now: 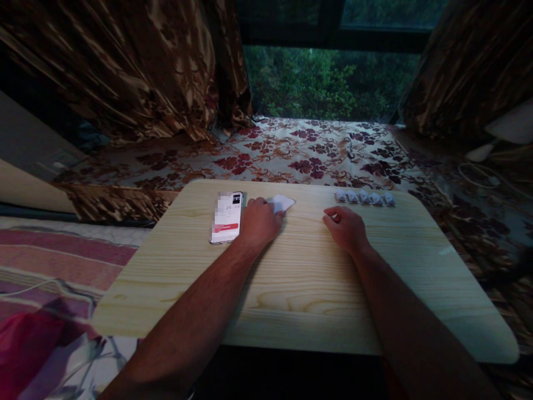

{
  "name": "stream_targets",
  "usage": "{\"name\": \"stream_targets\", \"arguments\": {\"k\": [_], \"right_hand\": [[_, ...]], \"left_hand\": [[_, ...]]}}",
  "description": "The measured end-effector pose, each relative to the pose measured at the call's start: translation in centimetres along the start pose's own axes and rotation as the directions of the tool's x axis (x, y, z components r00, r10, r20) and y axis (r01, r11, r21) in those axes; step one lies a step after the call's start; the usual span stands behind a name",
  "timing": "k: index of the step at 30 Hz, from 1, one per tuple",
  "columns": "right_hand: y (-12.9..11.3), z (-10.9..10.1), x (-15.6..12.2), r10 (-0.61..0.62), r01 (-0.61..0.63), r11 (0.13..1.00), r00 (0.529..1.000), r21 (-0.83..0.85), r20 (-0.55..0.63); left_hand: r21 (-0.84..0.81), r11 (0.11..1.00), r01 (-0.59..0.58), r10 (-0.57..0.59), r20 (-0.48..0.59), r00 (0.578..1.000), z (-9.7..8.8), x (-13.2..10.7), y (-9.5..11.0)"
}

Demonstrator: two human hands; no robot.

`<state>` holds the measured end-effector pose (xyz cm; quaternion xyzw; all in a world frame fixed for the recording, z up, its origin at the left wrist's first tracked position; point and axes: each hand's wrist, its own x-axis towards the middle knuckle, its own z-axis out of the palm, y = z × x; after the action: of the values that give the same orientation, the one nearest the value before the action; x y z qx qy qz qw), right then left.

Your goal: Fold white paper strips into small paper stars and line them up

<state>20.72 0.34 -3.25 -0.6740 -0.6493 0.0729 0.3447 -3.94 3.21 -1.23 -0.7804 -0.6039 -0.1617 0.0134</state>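
Note:
Near the far edge of the wooden table, my left hand [261, 223] is closed on a small white piece of paper [283, 203]. The paper sticks out to the right of the fingers, and its left side is hidden under them. My right hand [346, 226] rests to the right with its fingers curled in and thumb close to the forefinger; nothing shows between them. Just beyond it stands a row of several small folded white paper pieces [365, 198] with pointed tops. A phone [227, 218] lies left of my left hand, its lit screen showing a timer.
Both forearms rest over the light wooden table [291, 300] with rounded corners. A flower-patterned cloth [308, 147] covers the window ledge behind it. Brown curtains [166, 66] frame the window. A striped bedspread [70, 255] lies at the left, a white cable [478, 173] at the right.

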Motion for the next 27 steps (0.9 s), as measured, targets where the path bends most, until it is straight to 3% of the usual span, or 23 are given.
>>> {"name": "stream_targets", "arguments": {"k": [8,15,27], "right_hand": [[-0.1,-0.1,0.0,-0.017,0.017,1.000,1.000,-0.008,-0.007],[-0.2,-0.2,-0.1,-0.028,0.028,1.000,1.000,0.001,-0.005],[-0.2,-0.2,0.0,-0.017,0.017,1.000,1.000,0.009,0.005]], "left_hand": [[0.048,0.999,0.011,-0.010,-0.011,1.000,-0.3,-0.1,0.1],[0.101,0.993,0.068,-0.074,0.054,0.996,-1.3,-0.3,0.9],[0.017,0.997,0.080,-0.080,-0.001,0.997,-1.0,-0.2,0.6]]}}
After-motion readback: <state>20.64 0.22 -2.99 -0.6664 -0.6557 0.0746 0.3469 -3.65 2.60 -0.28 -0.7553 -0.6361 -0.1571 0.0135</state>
